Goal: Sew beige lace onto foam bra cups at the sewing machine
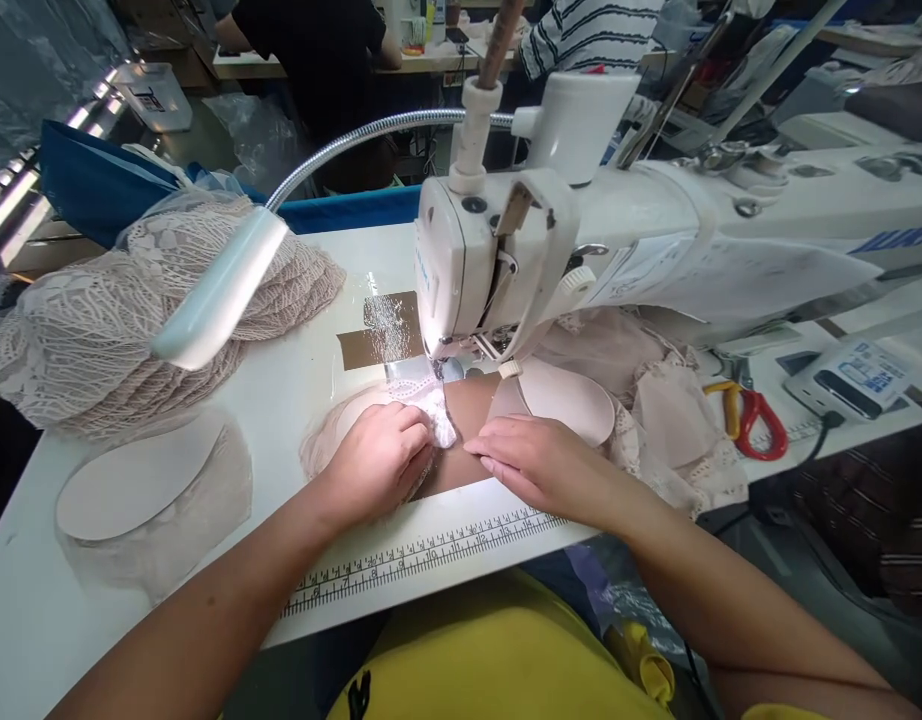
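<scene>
My left hand [382, 455] is closed, its fingers curled over a beige lace-edged bra cup [352, 412] just left of the sewing machine's needle. A strip of white lace [436, 410] runs from those fingers up to the presser foot [440, 368]. My right hand [547, 465] lies flat with its fingers stretched leftward, resting over the brown surface [461, 420] and the edge of a second beige cup [570, 400]. Both cups lie under the head of the white sewing machine [468, 255]. What sits beneath my left fingertips is hidden.
Left stands a pile of beige lace pieces [161, 270] under a bendable lamp [221, 290]; a loose cup [142, 475] lies nearer. Right are red-handled scissors [761, 425] and a control box [851, 375]. A ruler strip [431, 560] follows the front edge. Two people sit beyond.
</scene>
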Demonstrator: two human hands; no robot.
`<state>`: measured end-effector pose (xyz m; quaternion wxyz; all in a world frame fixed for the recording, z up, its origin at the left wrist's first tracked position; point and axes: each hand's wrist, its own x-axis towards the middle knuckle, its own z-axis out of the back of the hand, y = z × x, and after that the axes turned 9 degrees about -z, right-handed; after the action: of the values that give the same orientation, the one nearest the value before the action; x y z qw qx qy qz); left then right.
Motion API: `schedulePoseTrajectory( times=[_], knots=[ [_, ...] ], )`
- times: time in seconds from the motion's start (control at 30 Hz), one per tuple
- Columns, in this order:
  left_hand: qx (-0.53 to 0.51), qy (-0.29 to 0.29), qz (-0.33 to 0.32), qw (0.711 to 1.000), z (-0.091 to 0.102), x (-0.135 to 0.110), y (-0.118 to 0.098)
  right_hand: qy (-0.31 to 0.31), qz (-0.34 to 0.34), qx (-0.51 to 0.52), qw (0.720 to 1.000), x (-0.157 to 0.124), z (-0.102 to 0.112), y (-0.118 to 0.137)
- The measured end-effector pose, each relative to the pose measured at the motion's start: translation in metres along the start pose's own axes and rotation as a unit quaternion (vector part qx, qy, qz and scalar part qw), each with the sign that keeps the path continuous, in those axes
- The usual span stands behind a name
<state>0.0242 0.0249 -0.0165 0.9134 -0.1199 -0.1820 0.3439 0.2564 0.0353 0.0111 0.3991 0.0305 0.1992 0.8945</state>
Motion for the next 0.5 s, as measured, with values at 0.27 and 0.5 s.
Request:
schedulePoseTrajectory(
  times=[0.27, 0.5],
  knots=[
    [-0.049, -0.028, -0.005, 0.998, 0.001, -0.002, 0.003, -0.070, -0.001, 0.013, 0.997, -0.003, -0.008, -0.002],
    [-0.066, -0.014, -0.013, 0.998, 0.007, -0.003, 0.003, -0.074, 0.009, -0.085, 0.994, 0.000, -0.029, 0.008]
  ],
)
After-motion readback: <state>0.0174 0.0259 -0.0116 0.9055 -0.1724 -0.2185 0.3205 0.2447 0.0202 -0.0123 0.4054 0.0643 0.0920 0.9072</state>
